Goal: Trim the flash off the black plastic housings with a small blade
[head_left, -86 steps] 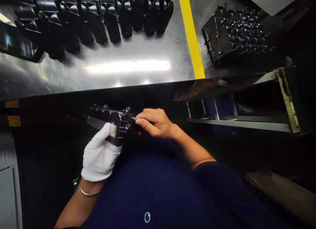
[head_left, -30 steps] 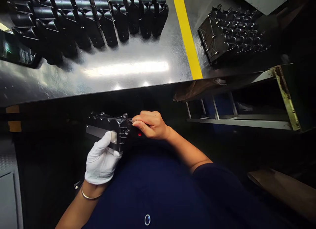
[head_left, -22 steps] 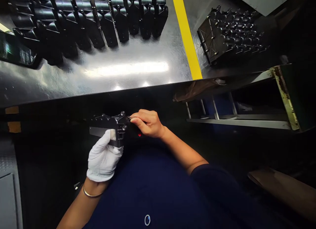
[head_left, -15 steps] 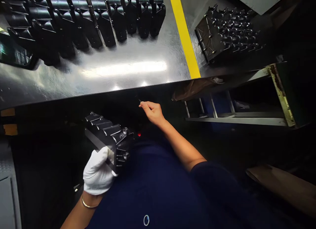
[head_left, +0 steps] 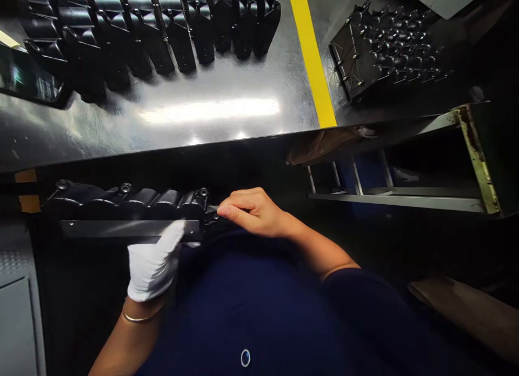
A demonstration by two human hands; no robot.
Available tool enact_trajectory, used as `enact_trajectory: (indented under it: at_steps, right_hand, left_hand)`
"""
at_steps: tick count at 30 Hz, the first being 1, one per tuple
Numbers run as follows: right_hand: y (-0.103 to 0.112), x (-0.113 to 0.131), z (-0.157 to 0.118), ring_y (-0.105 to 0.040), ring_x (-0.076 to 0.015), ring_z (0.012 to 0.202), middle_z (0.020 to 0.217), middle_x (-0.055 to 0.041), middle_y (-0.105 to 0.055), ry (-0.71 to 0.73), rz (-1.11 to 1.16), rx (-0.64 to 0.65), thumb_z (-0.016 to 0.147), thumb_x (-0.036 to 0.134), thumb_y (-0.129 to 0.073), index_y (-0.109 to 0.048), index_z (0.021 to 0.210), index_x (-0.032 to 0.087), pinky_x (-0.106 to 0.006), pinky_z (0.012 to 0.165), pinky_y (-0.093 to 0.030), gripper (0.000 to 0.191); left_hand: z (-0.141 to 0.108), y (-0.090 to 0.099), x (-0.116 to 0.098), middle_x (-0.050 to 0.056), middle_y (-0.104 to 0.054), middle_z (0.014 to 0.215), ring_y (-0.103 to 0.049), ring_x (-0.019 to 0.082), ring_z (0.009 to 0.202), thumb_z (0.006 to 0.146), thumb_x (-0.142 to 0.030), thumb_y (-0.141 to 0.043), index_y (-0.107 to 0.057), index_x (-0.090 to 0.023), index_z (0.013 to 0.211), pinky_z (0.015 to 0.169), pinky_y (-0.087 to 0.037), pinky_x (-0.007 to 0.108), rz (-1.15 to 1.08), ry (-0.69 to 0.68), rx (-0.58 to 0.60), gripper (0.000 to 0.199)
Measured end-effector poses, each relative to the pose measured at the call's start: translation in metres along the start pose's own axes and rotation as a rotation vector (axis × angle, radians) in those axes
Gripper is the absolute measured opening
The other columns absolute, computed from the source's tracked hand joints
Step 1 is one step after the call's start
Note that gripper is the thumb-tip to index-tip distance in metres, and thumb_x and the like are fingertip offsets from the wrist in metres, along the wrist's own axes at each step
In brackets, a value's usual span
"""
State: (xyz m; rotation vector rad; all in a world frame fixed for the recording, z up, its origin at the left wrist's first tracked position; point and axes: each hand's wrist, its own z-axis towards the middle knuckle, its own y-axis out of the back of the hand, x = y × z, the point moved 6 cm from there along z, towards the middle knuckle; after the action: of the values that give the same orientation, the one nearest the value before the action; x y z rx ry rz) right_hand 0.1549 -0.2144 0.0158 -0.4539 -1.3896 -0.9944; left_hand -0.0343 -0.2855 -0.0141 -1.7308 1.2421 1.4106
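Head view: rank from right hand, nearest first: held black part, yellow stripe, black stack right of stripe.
1. Held black part: left, in gloved left hand.
2. Yellow stripe: ahead and right, on bench.
3. Black stack: beyond stripe, farther right.

Holding a ribbed black part (head_left: 138, 204) in the gloved left fingers (head_left: 172, 236), near the metal counter (head_left: 162, 133); pinching a thin tool (head_left: 212, 208) in the bare right fingers (head_left: 235, 215), by the part's end.

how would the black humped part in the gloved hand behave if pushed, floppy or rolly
The black part is probably stiff: it looks straight though the gloved left hand grips it toward one end. Its flat side should discourage rolling. The glossy humps may be slippery.
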Motion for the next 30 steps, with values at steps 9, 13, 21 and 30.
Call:
enact_trajectory:
  at_steps: [9, 13, 21, 30]
  right_hand:
    - [-0.004, -0.006, -0.001, -0.055, -0.0077, 0.060, 0.066, -0.0014, -0.060, -0.046, 0.050, 0.035, 0.100, 0.034, -0.052, -0.063, 0.069, 0.014, -0.019, 0.059, -0.045, 0.039]
    - [-0.005, -0.006, -0.001, -0.054, -0.0080, 0.060, 0.064, -0.0014, -0.058, -0.045, 0.052, 0.036, 0.101, 0.039, -0.049, -0.061, 0.067, 0.014, -0.019, 0.058, -0.045, 0.044]
    - [-0.006, -0.005, -0.001, -0.057, -0.0089, 0.062, 0.068, -0.0027, -0.063, -0.024, 0.066, 0.018, 0.101, 0.040, -0.049, -0.063, 0.071, 0.015, -0.020, 0.061, -0.047, 0.042]
    - [-0.007, -0.008, 0.000, -0.053, -0.0092, 0.059, 0.064, -0.0023, -0.058, -0.130, 0.091, 0.084, 0.100, 0.051, -0.044, -0.057, 0.064, 0.015, -0.022, 0.058, -0.045, 0.053]
  left_hand:
    - [0.001, -0.005, -0.011, 0.005, -0.077, 0.099, -0.068, 0.030, 0.114, 0.082, -0.033, -0.075, -0.065, -0.026, 0.114, 0.103, -0.054, 0.046, 0.090, -0.147, 0.081, 0.035]
    - [0.000, -0.007, -0.016, 0.005, -0.076, 0.108, -0.067, 0.028, 0.116, 0.081, -0.031, -0.075, -0.063, -0.025, 0.119, 0.106, -0.052, 0.046, 0.095, -0.219, 0.089, 0.040]
    - [0.000, -0.008, -0.019, 0.007, -0.076, 0.105, -0.071, 0.029, 0.106, 0.078, -0.029, -0.076, -0.064, -0.022, 0.117, 0.099, -0.056, 0.046, 0.099, -0.188, 0.066, 0.042]
    - [-0.002, -0.009, -0.019, 0.004, -0.076, 0.097, -0.071, 0.027, 0.104, 0.073, -0.026, -0.078, -0.065, -0.021, 0.106, 0.104, -0.052, 0.043, 0.087, -0.114, 0.048, 0.037]
